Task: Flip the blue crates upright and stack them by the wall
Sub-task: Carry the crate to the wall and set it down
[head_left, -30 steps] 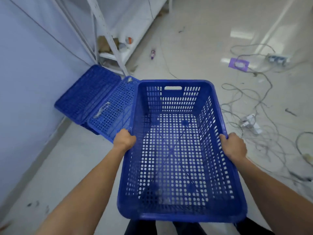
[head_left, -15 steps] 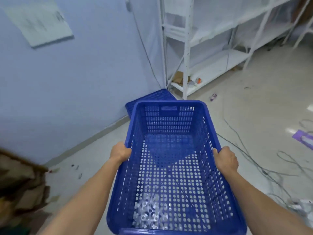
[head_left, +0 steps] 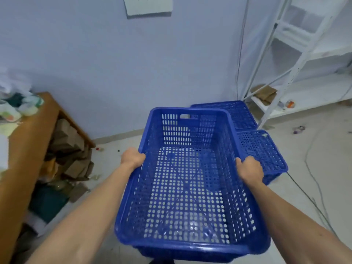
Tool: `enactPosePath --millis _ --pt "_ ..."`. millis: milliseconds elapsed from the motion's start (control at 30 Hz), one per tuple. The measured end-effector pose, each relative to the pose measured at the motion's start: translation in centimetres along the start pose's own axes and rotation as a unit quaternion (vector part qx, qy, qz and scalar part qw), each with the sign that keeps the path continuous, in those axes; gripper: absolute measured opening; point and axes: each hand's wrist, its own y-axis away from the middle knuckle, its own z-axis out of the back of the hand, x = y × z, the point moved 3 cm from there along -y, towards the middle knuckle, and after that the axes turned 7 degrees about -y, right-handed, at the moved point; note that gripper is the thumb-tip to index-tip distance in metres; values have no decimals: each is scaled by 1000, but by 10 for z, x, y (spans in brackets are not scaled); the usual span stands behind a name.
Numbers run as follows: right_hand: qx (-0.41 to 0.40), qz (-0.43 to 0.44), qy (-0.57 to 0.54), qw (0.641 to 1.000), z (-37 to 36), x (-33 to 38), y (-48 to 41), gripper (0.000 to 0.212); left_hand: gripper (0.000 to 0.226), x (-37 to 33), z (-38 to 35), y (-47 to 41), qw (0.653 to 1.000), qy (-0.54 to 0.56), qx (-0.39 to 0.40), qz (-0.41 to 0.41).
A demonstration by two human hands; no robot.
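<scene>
While both hands grip it, the upright blue perforated plastic crate (head_left: 188, 111) hangs in front of the person above the pale floor (head_left: 314, 161), its far end pointing toward the lilac wall (head_left: 114, 69). Its inside shows only its own holed bottom and slotted sides, with the floor glinting through the holes. The left hand (head_left: 133, 158) is curled round the left long rim and the right hand (head_left: 248, 168) round the right long rim, roughly opposite each other; the fingertips of both are hidden by the rims. Just beyond the right hand, two more blue crates lie bottom-up on the floor: the nearer overturned crate (head_left: 263, 149) and, close to the wall, the farther overturned crate (head_left: 241, 113), whose left part is covered by the held crate. Whether these two touch cannot be told. At the right stands a white metal shelving rack (head_left: 297, 60), cut off by the edge, with brown cardboard and small blurred items on its lowest shelf. At the left a brown wooden table (head_left: 24, 149) carries blurred, unreadable clutter, with crumpled cardboard pieces (head_left: 66, 141) piled under it. Thin cables (head_left: 314, 189) trail over the floor at the right.
</scene>
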Motion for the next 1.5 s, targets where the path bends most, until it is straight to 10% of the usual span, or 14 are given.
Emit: enactPosePath --millis 800,1500 --pt "98 171 79 977 -193 366 -249 49 43 24 113 -313 987 -35 2 157" --pt "205 288 262 898 -451 597 -362 37 42 131 -3 -453 857 291 151 397"
